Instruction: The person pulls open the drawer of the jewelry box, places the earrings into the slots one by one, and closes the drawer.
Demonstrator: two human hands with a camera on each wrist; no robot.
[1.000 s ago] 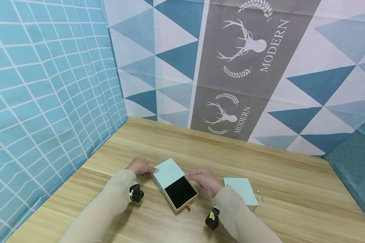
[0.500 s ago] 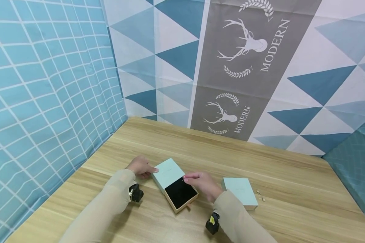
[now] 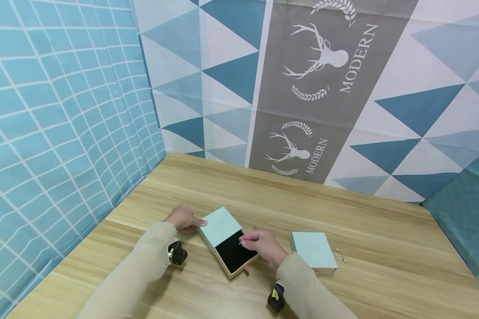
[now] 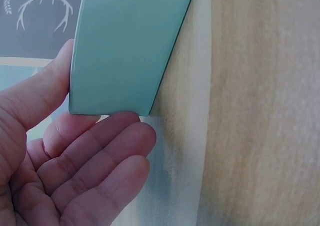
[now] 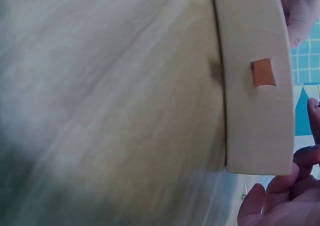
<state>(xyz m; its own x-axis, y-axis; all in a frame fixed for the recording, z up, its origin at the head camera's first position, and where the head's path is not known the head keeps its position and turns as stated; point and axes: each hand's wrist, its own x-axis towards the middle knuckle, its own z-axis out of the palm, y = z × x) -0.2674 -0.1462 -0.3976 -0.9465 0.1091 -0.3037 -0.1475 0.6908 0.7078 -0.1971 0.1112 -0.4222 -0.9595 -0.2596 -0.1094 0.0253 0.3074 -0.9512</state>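
Pale blue box [image 3: 220,226], flat on the desk [image 3: 391,270], with its tan-walled drawer [image 3: 225,267] standing partway out on the near side; black lining inside, orange ribbon tab [image 5: 263,72] on the drawer's front wall. Over the lining of the box: small slender piece [image 3: 240,242], pale, too small to identify, pinched between the tips of thumb and forefinger of the right hand [image 3: 262,246], those fingers nearly together; contact between piece and lining impossible to tell. At the left corner of the box: left hand [image 3: 183,218], corner gripped between thumb and forefinger, remaining fingers loosely bent beside it in the left wrist view. Just right of the box, beyond the right hand: tiny item [image 3: 255,227] on the desk, details unclear. Farther right of the box: second box [image 3: 313,249], likewise pale blue, closed, with small metallic-looking pieces [image 3: 342,259] lying near its right side. Nearer than the box, on both wrists: black devices [image 3: 177,253] over beige sleeves [image 3: 131,270]. Left of the box, past the desk edge: blue gridded cloth [image 3: 64,110]. Well behind the box: triangle-patterned cloth [image 3: 231,75] with a grey panel [image 3: 299,110] of white deer heads and the word MODERN.
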